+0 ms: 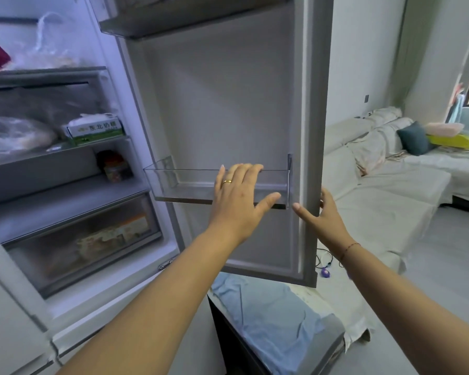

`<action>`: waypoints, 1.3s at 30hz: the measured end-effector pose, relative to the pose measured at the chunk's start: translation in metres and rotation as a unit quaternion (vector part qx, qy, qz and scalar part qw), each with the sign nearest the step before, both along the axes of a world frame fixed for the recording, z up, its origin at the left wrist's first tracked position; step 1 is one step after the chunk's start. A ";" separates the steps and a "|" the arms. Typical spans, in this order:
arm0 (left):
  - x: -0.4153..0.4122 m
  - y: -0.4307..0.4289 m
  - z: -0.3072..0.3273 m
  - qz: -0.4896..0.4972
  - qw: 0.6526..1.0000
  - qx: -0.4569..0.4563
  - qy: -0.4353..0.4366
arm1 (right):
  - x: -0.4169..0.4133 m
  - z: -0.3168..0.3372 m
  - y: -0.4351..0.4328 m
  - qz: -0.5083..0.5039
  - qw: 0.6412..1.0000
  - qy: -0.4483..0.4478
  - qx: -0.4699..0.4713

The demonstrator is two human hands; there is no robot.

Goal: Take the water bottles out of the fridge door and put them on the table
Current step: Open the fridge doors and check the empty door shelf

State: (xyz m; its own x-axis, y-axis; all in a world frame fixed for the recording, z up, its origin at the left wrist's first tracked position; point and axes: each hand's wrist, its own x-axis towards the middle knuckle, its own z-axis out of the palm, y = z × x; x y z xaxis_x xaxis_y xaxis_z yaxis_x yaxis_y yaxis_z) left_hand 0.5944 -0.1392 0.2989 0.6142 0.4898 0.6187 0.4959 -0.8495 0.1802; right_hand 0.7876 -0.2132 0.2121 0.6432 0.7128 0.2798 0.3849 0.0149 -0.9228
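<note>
Fridge door (228,98) is swung wide open, its clear bin (179,182) set low on the inner face. The bin's front wall is touched by the left hand (238,196), fingers straight and spread. The door's outer edge is pinched by the right hand (322,220), thumb inside, fingers behind. Stocked shelves (38,74) are seen left.

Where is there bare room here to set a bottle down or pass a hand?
The clear door bin holds nothing; its floor is free from its left wall to the left hand on its front rim. The fridge door above it is bare. The blue cloth below the door carries nothing. Crowded: the fridge shelves, with bags and a carton.
</note>
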 end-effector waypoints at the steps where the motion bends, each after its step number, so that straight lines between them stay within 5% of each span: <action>1: -0.002 0.000 0.000 0.000 1.000 0.002 -0.004 | -0.003 0.002 0.000 -0.004 1.000 0.000 0.007; 11: -0.072 -0.012 -0.006 -0.035 0.997 -0.034 -0.062 | -0.038 0.008 -0.034 0.012 0.999 0.003 0.029; 18: -0.176 -0.019 -0.011 -0.027 0.994 -0.077 -0.075 | -0.148 0.011 -0.068 0.032 0.998 -0.038 0.040; 28: -0.323 -0.018 -0.021 0.048 0.998 0.006 -0.047 | -0.302 0.024 -0.028 0.175 0.979 -0.088 0.046; 39: -0.374 0.012 -0.015 0.135 0.991 -0.002 -0.021 | -0.426 0.003 0.072 0.068 0.973 -0.218 0.034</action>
